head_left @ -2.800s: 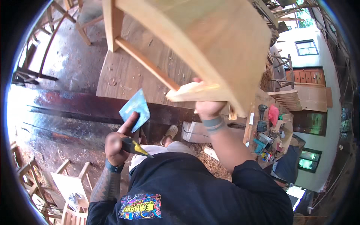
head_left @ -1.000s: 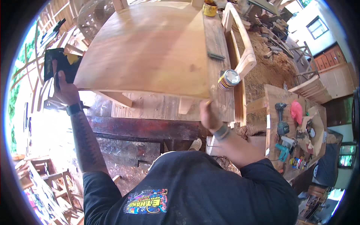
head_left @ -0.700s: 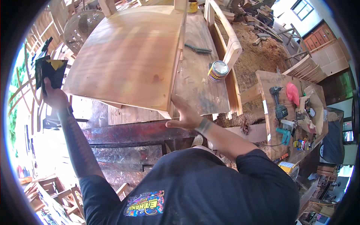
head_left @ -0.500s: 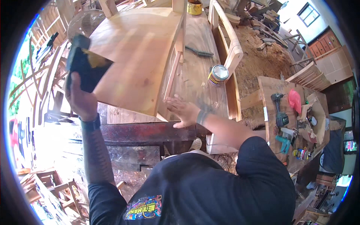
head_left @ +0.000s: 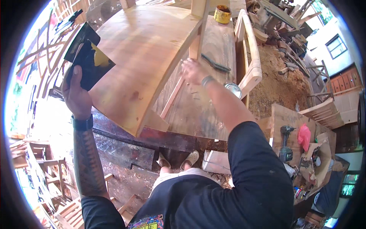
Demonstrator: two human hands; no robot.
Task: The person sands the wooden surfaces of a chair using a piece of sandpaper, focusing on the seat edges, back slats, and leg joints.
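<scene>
My left hand [head_left: 78,91] is closed on a black flat board [head_left: 85,63] with a dab of yellow paste [head_left: 100,56] on it. The board is held up at the left edge of a broad, pale wooden panel [head_left: 141,57] that belongs to a piece of furniture. Across the panel, my right hand [head_left: 195,71] is beside an upright wooden leg [head_left: 196,45] and the top of a slim slanted brace [head_left: 173,97]. Its fingers are slightly bent and a little blurred, and nothing shows in them. Whether they touch the wood I cannot tell.
On the wooden bench [head_left: 198,118] lie a dark bristled brush [head_left: 216,63] and a tin can [head_left: 233,90], partly behind my right forearm. Farther back stands a yellow can [head_left: 222,15]. A wooden frame [head_left: 249,57] borders the bench. A cordless drill [head_left: 286,143] lies on the right-hand table.
My right hand has moved from the bench's front edge farther back, up to the leg. The view has shifted, so the panel appears lower. My left hand still holds the black board.
</scene>
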